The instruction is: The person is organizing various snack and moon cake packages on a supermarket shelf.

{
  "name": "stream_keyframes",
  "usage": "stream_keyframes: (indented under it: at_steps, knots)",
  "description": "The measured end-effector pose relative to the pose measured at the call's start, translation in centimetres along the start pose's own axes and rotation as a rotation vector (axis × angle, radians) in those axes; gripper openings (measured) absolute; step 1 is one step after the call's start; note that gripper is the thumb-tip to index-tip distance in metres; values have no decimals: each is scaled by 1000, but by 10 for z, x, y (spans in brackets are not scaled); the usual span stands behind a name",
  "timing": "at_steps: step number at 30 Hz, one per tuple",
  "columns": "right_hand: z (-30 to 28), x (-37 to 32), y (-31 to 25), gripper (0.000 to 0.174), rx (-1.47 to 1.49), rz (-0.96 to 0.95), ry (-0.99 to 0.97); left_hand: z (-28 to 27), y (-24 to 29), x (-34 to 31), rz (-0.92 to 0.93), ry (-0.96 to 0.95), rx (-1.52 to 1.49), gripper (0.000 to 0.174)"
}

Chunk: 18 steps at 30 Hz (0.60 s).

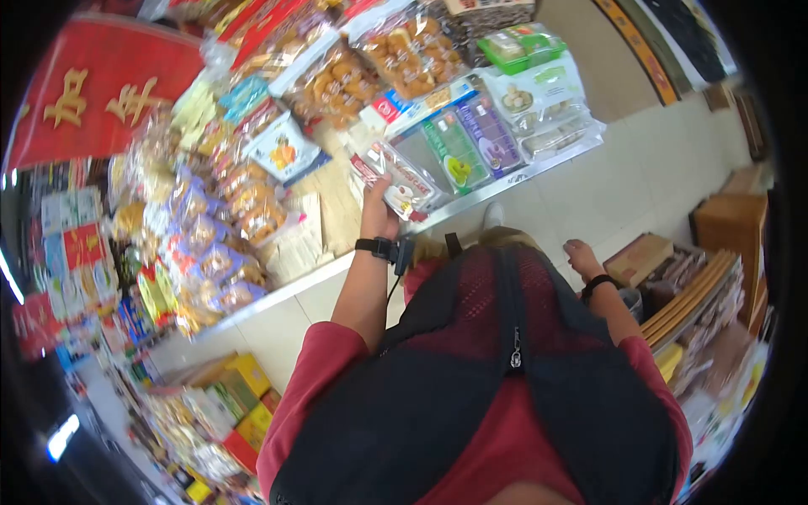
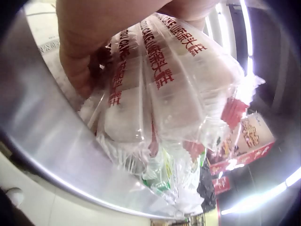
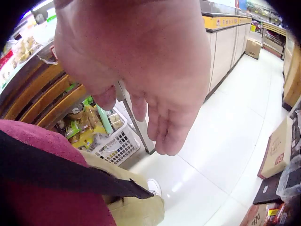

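My left hand (image 1: 380, 210) grips clear packs with red lettering (image 1: 408, 187) at the front edge of the display shelf. Close up in the left wrist view, the fingers of that hand (image 2: 117, 23) curl over several of these packs (image 2: 162, 77), side by side in shiny film. Right of them in the head view lie a green pack (image 1: 457, 150) and a purple pack (image 1: 488, 135). My right hand (image 1: 581, 259) hangs beside the body, holding nothing; in the right wrist view this hand (image 3: 146, 70) has its fingers loosely extended downward.
Bagged breads (image 1: 223, 257) fill the shelf's left part, near a red sign (image 1: 101, 93). A metal rim (image 1: 480, 195) runs along the shelf front. A white basket of goods (image 3: 117, 148) stands on the floor, and cardboard boxes (image 3: 277, 146) line the far right.
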State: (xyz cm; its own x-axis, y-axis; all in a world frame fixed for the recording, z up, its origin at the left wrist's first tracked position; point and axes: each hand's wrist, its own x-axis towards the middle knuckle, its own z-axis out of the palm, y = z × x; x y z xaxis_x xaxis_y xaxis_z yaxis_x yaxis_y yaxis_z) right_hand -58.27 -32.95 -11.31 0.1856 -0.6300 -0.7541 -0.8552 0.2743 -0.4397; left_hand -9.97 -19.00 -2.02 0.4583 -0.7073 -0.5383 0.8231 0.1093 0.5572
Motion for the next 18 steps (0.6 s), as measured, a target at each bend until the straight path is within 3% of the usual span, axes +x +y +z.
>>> stream_keyframes:
  at_steps: [2, 5, 7, 8, 10, 12, 16, 18]
  knots:
    - [-32, 13, -36, 44, 84, 70, -79, -9, 11, -11, 82, 25, -42, 42]
    - [-37, 71, -8, 40, -83, -97, -83, -1, 32, -66, 225, 145, -81, 44]
    - [-38, 90, -17, 36, -531, -619, -203, -9, 45, -95, 354, 146, -132, 53]
    - [-39, 92, -32, 36, -552, -640, -225, -10, 51, -111, 423, 172, -155, 56]
    - [-48, 38, -119, 32, 100, 56, -368, -12, 61, -139, 495, 173, -180, 61]
    - [-63, 21, -166, 31, 61, -66, -524, 1, 65, -160, 577, 241, -186, 63]
    - [-82, -20, -255, 44, 196, -351, -708, 6, 64, -162, 594, 58, -274, 62]
    - [-83, -46, -299, 50, 269, -442, -712, 19, 58, -142, 377, -87, -337, 55]
